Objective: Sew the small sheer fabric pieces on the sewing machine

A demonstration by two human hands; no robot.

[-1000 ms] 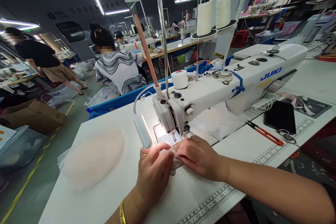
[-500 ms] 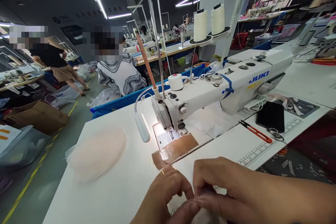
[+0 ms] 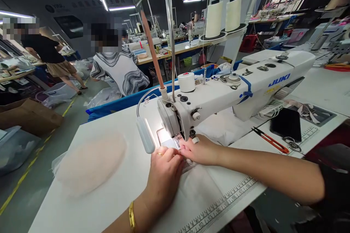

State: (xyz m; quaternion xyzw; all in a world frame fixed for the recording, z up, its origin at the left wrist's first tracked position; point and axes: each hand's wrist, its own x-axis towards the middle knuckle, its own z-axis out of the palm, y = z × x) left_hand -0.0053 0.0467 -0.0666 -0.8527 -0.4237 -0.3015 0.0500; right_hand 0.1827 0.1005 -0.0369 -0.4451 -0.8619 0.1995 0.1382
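Note:
Both hands are at the needle of a white sewing machine (image 3: 216, 96). My left hand (image 3: 165, 171), with a ring and a gold bracelet, has its fingers curled down on the edge of a sheer white fabric (image 3: 203, 185), just in front of the presser foot (image 3: 177, 141). My right hand (image 3: 201, 149) pinches the same fabric close beside the foot, partly under the machine head. From the hands the fabric hangs loosely over the table toward me. Fingers cover the edge at the needle.
A stack of pale, sheer fabric pieces (image 3: 93, 164) lies on the left of the white table. A slim lamp (image 3: 146, 135) stands by the needle. At right are orange thread snips (image 3: 270, 140) and a black phone (image 3: 286, 123). Two people are beyond the table.
Both hands have moved forward from the table's front edge to the needle, bringing the sheer fabric along. The brown strip in front of the foot is now out of sight behind them.

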